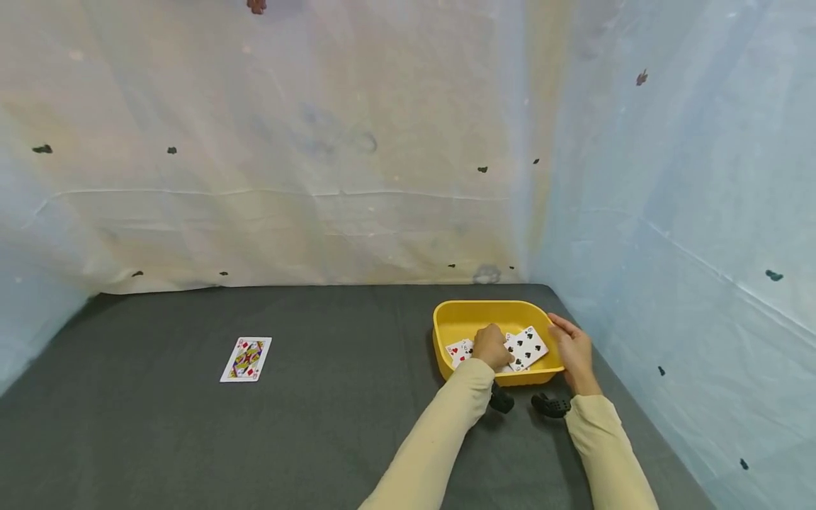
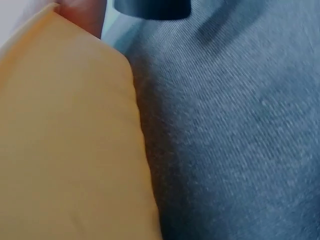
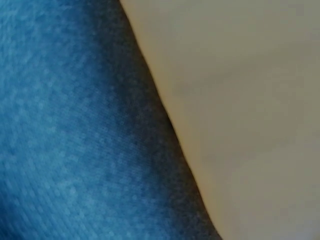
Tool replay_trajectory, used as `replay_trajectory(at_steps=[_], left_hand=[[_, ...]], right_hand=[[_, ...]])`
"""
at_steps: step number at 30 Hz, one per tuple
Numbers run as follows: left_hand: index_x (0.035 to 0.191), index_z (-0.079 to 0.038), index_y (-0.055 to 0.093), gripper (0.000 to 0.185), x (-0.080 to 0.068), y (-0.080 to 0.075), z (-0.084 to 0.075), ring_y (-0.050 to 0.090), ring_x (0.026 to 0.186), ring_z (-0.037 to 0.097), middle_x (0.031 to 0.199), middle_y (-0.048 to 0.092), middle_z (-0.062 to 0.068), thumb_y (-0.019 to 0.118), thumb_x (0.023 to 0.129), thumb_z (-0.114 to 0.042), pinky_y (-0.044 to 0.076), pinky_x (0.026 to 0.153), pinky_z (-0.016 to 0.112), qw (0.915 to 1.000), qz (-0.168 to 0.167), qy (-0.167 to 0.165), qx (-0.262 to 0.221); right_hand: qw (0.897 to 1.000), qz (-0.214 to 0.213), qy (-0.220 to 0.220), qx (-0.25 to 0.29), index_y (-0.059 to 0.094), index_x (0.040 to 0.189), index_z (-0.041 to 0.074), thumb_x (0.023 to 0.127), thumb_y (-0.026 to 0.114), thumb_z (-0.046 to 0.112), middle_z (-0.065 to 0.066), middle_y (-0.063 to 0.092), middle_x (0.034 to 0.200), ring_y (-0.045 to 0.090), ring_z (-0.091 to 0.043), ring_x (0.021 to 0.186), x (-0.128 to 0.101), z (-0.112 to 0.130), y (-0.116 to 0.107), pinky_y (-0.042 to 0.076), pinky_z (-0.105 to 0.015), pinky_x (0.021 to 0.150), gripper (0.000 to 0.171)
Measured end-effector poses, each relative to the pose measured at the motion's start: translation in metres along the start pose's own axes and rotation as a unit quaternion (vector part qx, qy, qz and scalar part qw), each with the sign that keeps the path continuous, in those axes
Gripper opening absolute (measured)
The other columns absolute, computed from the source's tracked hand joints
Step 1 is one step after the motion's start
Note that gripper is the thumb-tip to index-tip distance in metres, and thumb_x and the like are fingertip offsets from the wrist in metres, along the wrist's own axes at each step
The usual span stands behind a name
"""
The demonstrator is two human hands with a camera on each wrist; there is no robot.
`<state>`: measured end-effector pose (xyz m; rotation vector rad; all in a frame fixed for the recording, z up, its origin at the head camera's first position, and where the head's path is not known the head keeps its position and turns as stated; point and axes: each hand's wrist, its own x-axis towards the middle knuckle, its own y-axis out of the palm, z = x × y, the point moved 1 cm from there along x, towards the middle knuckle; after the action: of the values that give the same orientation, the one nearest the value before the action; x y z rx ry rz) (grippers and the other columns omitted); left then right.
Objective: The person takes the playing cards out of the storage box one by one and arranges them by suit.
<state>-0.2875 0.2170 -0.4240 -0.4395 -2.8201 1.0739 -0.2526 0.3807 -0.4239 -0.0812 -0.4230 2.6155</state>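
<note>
The yellow plastic tub (image 1: 481, 307) stands on the dark cloth, its outer wall filling the left of the left wrist view. Inside it lie several loose playing cards, among them a spades card (image 1: 526, 347) and a hearts card (image 1: 457, 351). My left hand (image 1: 491, 346) reaches down over the near rim into the cards, thumb beside the spades card. Its fingertips are hidden, so I cannot tell whether it pinches a card. With my right hand (image 1: 574, 354) I grip the tub's right end at the rim.
Away to the left, a queen of diamonds (image 1: 246, 359) lies face up on the dark cloth (image 1: 191, 439). Pale sheeting (image 1: 319, 234) hangs behind the table, and bluish sheeting (image 1: 688, 248) stands close along the right edge. Black wrist devices (image 1: 550, 406) sit below the tub.
</note>
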Motion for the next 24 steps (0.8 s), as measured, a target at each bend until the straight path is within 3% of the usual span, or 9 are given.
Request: replay_trajectory(at_steps=[4, 8, 15, 21, 24], left_hand=[[0.086, -0.002, 0.065, 0.023, -0.001, -0.001, 0.001, 0.056, 0.086, 0.019, 0.084, 0.061, 0.004, 0.084, 0.072, -0.002, 0.049, 0.074, 0.029, 0.9972, 0.003, 0.013, -0.074], [0.083, -0.004, 0.057, 0.023, -0.005, -0.005, -0.001, 0.053, 0.082, 0.019, 0.083, 0.055, 0.006, 0.079, 0.078, 0.0, 0.048, 0.071, 0.029, 0.9925, 0.007, 0.0, -0.122], [0.094, -0.005, 0.059, 0.018, -0.014, -0.015, -0.002, 0.05, 0.081, 0.02, 0.092, 0.056, 0.01, 0.071, 0.083, 0.002, 0.044, 0.056, 0.026, 0.9919, -0.004, -0.012, -0.126], [0.093, -0.005, 0.055, 0.019, -0.014, -0.025, -0.004, 0.05, 0.079, 0.022, 0.088, 0.054, 0.008, 0.066, 0.081, 0.004, 0.043, 0.068, 0.029, 0.9876, 0.005, -0.004, -0.157], [0.089, -0.005, 0.052, 0.017, -0.014, -0.029, -0.003, 0.047, 0.071, 0.019, 0.081, 0.049, 0.006, 0.063, 0.081, 0.005, 0.039, 0.062, 0.028, 0.9851, 0.008, 0.005, -0.172]], right_hand=[[1.0, -0.007, -0.008, -0.003, 0.051, 0.14, 0.005, 0.103, 0.047, 0.019, -0.015, 0.046, 0.143, 0.049, -0.026, 0.118, 0.001, 0.0, -0.001, 0.046, -0.015, 0.078, 0.04], [1.0, -0.005, -0.015, -0.003, 0.051, 0.14, 0.005, 0.103, 0.047, 0.019, -0.018, 0.046, 0.141, 0.051, -0.029, 0.116, -0.001, 0.001, -0.001, 0.048, -0.014, 0.072, 0.04], [1.0, -0.001, -0.014, -0.01, 0.05, 0.141, 0.006, 0.103, 0.047, 0.018, -0.017, 0.045, 0.144, 0.049, -0.03, 0.12, -0.004, -0.002, 0.003, 0.045, -0.013, 0.074, 0.04], [1.0, -0.011, -0.018, -0.021, 0.051, 0.141, 0.006, 0.103, 0.047, 0.019, -0.017, 0.045, 0.143, 0.051, -0.03, 0.117, -0.002, -0.001, 0.001, 0.046, -0.015, 0.076, 0.04], [0.999, -0.006, -0.022, -0.025, 0.05, 0.141, 0.005, 0.103, 0.046, 0.019, -0.018, 0.045, 0.143, 0.053, -0.03, 0.114, -0.002, -0.001, -0.001, 0.048, -0.016, 0.076, 0.04]])
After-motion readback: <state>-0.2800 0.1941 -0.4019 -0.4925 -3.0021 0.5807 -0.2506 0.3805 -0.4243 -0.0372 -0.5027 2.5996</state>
